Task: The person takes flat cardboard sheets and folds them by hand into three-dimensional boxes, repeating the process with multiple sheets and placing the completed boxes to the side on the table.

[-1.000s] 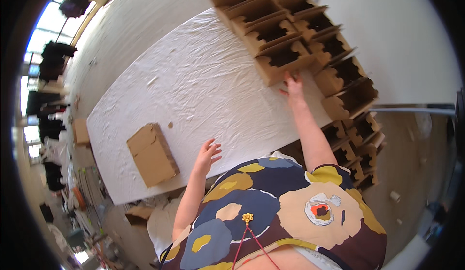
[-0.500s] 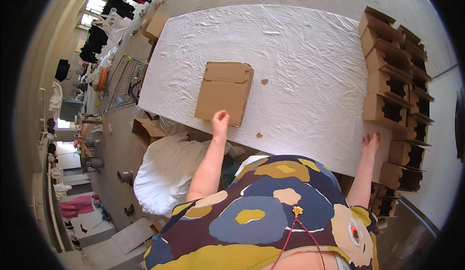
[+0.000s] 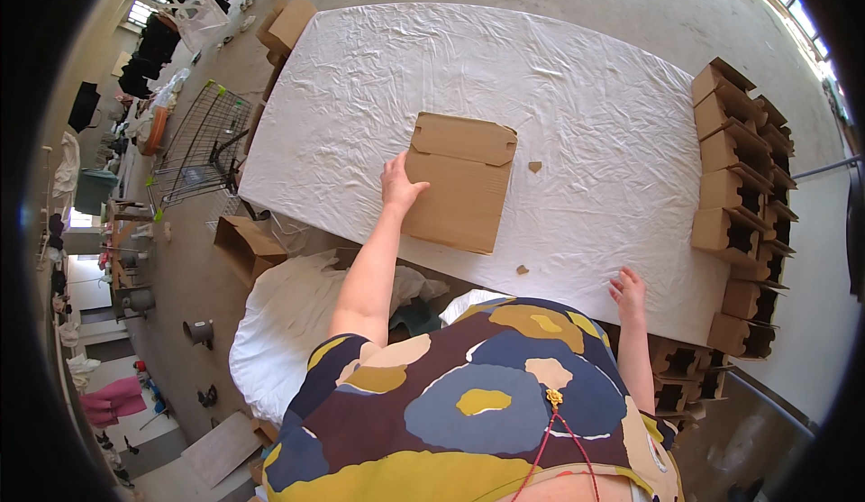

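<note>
A flat brown cardboard box (image 3: 459, 177), folded down, lies on the white cloth-covered table (image 3: 595, 141) in front of me. My left hand (image 3: 401, 184) is at its left edge, the thumb spread over the top face and the fingers along the side. Whether any fingertip reaches beneath the cardboard is hidden. Over the near right part of the table, my right hand (image 3: 628, 291) hangs with its fingers apart, holding nothing. Two small cardboard scraps lie right of the flat box: one scrap (image 3: 535, 167) farther off, another scrap (image 3: 522, 269) by the near edge.
Stacked open cardboard boxes (image 3: 732, 177) line the table's right end. To the left stand a wire shopping cart (image 3: 203, 146) and an open carton (image 3: 248, 248). A large white bundle (image 3: 284, 331) sits below the table's near left edge. More cartons (image 3: 286, 26) stand at the far left corner.
My left hand has gone from the flat box's near edge to its left edge and spread its fingers. My right hand has come left, away from the stacked boxes. The view has shifted.
</note>
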The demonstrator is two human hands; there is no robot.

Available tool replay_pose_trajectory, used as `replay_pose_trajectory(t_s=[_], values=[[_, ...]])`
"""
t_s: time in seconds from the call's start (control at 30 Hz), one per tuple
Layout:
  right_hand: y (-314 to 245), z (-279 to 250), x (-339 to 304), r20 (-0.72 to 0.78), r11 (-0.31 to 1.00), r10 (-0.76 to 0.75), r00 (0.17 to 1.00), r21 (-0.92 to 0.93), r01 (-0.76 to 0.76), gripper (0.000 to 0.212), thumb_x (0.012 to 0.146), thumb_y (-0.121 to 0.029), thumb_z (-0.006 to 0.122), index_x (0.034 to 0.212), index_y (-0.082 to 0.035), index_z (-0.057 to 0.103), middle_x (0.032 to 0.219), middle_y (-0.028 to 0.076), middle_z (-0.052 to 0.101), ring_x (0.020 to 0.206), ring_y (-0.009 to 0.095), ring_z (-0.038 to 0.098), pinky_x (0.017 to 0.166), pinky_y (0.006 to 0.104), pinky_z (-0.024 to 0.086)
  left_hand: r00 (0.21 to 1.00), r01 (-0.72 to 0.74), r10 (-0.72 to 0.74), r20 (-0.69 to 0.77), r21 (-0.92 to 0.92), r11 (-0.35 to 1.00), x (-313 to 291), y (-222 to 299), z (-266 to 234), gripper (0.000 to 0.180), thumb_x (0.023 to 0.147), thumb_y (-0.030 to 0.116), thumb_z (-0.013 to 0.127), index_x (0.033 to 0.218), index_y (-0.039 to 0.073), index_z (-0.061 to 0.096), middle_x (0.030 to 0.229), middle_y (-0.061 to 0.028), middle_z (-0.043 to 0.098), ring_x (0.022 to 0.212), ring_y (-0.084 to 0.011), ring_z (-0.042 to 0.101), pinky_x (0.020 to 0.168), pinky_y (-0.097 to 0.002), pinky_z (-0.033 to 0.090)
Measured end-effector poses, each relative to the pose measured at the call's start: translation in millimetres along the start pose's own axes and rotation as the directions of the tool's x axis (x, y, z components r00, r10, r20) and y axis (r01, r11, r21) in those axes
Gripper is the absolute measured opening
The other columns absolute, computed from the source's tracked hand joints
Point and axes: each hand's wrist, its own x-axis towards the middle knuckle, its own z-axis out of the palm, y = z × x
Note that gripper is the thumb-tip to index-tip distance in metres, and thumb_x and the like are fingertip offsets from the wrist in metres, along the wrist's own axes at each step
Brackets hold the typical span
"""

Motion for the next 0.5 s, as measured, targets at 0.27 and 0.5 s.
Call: replay_pose_trajectory(t_s=[0.27, 0.5], values=[[2, 70, -47, 0.117, 0.981, -0.018, 0.993, -0.191, 0.04, 0.04, 0.095, -0.02, 0.063, 0.132, -0.004, 0.058, 0.118, 0.006, 0.064, 0.096, 0.019, 0.066, 0.077, 0.0349, 0.056, 0.939, -0.204, 0.197, 0.282, -0.003, 0.979, 58, -11, -15, 0.094, 0.052, 0.02, 0.094, 0.135, 0.014, 0.052, 0.126, -0.0143, 0.056, 0.119, -0.034, 0.055, 0.102, -0.045, 0.048], [0, 84, -66, 0.106, 0.972, -0.004, 0.994, -0.233, 0.029, 0.04, 0.089, -0.023, 0.064, 0.125, -0.005, 0.064, 0.107, 0.005, 0.067, 0.092, 0.015, 0.065, 0.077, 0.034, 0.055, 0.818, -0.26, 0.376, 0.436, -0.303, 0.917, 95, -22, 2, 0.078, 0.041, 0.004, 0.091, 0.116, 0.003, 0.067, 0.108, -0.0131, 0.072, 0.098, -0.0269, 0.069, 0.086, -0.041, 0.056]])
